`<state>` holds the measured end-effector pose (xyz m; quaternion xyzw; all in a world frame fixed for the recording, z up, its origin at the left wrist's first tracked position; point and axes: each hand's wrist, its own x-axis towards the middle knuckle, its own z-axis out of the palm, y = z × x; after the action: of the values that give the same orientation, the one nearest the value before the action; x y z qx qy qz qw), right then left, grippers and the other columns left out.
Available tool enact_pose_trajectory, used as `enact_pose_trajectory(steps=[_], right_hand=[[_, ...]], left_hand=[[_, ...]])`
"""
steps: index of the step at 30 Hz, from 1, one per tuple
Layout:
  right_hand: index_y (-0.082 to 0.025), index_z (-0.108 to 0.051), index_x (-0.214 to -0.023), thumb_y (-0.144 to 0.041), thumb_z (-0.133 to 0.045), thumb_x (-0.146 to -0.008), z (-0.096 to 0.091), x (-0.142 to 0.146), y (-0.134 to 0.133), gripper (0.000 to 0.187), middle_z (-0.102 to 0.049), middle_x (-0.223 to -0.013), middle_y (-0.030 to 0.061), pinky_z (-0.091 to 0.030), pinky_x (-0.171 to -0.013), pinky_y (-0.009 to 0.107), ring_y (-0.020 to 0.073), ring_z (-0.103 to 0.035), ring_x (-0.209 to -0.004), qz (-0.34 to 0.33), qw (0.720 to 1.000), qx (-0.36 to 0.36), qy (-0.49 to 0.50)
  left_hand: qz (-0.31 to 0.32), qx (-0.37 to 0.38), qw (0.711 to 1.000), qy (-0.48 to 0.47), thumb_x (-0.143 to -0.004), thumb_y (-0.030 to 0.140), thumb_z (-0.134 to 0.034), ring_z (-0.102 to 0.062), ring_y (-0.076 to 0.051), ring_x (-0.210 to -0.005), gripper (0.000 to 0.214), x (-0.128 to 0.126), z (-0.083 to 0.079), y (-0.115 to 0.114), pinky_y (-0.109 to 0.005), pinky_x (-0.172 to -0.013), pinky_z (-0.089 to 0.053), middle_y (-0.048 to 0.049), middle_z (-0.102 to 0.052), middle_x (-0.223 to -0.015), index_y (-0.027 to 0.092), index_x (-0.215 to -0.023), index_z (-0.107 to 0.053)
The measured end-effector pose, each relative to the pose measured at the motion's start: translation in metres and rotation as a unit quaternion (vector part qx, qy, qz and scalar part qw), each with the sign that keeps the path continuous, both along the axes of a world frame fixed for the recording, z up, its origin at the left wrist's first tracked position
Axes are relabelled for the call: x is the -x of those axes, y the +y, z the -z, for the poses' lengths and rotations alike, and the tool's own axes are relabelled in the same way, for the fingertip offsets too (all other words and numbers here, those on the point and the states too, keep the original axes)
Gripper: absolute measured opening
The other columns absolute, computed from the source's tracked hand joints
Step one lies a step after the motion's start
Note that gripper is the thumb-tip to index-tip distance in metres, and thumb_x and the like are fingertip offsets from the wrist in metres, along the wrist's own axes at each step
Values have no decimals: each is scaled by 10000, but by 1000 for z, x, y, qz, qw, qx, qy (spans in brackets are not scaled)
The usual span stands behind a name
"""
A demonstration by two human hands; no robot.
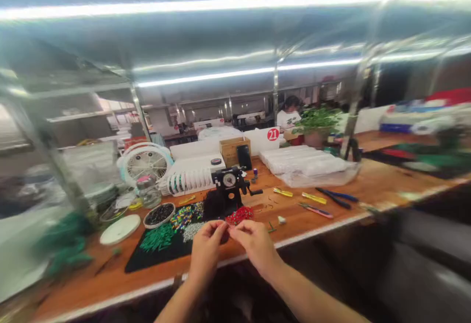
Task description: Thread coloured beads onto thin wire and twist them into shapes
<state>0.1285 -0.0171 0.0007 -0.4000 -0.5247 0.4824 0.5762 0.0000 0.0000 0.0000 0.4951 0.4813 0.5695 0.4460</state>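
Note:
My left hand (209, 242) and my right hand (253, 242) meet fingertip to fingertip just above the bench's front edge. Both are closed in a pinch, and whatever lies between the fingers is too small to name. Right behind them is a pile of small red parts (240, 214). A black mat (138, 262) reaches out to the left, bearing green pieces (158, 237), grey-white pieces (192, 231) and a multicoloured heap (182, 218). Beyond the red pile stands a black hand-cranked machine (230, 181) with a round dial.
Left of the mat are a bowl of dark pieces (159, 215), a white lid (120, 229) and a glass jar (149, 193). White reels (189, 180) stand behind. To the right lie yellow-handled tools (314, 198), pliers (334, 198) and plastic-wrapped bundles (305, 163). A person (290, 112) sits far back.

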Motion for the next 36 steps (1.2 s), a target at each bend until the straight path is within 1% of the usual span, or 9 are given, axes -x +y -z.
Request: enact_pose_trajectory(steps=[6, 10, 14, 18, 21, 24, 28, 33, 36], right_hand=[[-138, -621, -571, -283, -622, -682, 0, 0, 3, 182, -586, -552, -2, -379, -562, 224, 127, -505, -572, 2, 1000, 20, 21], [-141, -653, -614, -305, -632, -686, 4, 1, 6, 180, -627, -597, 19, -410, -576, 237, 145, -540, -593, -13, 999, 30, 35], [-143, -686, -643, -332, -639, -704, 6, -2, 8, 204, -613, -569, 12, -396, -552, 236, 132, -521, -555, -15, 1000, 17, 2], [-143, -722, -670, -323, -675, -690, 5, -6, 9, 187, -602, -548, 8, -373, -530, 228, 119, -498, -536, -26, 999, 25, 23], [-156, -749, -785, -319, -722, -656, 6, -8, 9, 209, -649, -638, 21, -386, -543, 220, 106, -497, -555, -63, 990, 45, 118], [-148, -750, -805, -306, -755, -630, 9, -8, 11, 235, -665, -692, 36, -389, -548, 211, 93, -489, -563, -69, 977, 54, 196], [-138, -746, -788, -344, -765, -633, 12, -11, 16, 259, -635, -628, 24, -361, -517, 203, 88, -476, -551, -36, 969, 65, 235], [-136, -728, -672, -356, -797, -574, 11, -20, 26, 250, -659, -641, 34, -364, -509, 199, 118, -522, -607, 66, 972, 70, 216], [-140, -690, -613, -354, -809, -537, 11, -25, 34, 257, -640, -592, 13, -360, -478, 189, 91, -497, -537, 70, 964, 73, 247]], left_hand=[[-28, -68, 991, 113, -692, 412, -655, -620, -188, -643, 258, 0, -7, -12, -284, -622, -505, -39, -679, -677, 159, -742, -649], [-53, -142, 966, 209, -759, 369, -586, -630, -194, -663, 197, -1, -8, -16, -288, -627, -505, -39, -684, -715, 181, -749, -646], [-62, -200, 936, 283, -784, 295, -544, -645, -199, -755, 142, 1, -3, -15, -303, -703, -507, -43, -700, -806, 198, -776, -647], [-22, -227, 926, 301, -803, 245, -513, -651, -195, -841, 139, 1, -1, -14, -305, -771, -505, -45, -713, -895, 211, -799, -648], [18, -223, 928, 297, -809, 228, -509, -651, -196, -869, 148, -3, -4, -11, -308, -796, -499, -48, -715, -918, 211, -805, -656], [50, -201, 942, 263, -810, 233, -517, -648, -204, -882, 138, -9, -6, -5, -325, -818, -493, -60, -713, -940, 202, -809, -652], [66, -183, 958, 210, -811, 264, -537, -637, -206, -878, 111, -18, -3, 5, -333, -804, -496, -78, -691, -952, 184, -780, -609], [36, -267, 924, 273, -814, 233, -533, -607, -178, -808, 102, -24, 3, 15, -312, -748, -482, -48, -641, -843, 188, -732, -573], [43, -263, 914, 304, -812, 217, -521, -615, -173, -773, 103, -24, 5, 17, -306, -722, -483, -41, -657, -818, 189, -735, -585]])
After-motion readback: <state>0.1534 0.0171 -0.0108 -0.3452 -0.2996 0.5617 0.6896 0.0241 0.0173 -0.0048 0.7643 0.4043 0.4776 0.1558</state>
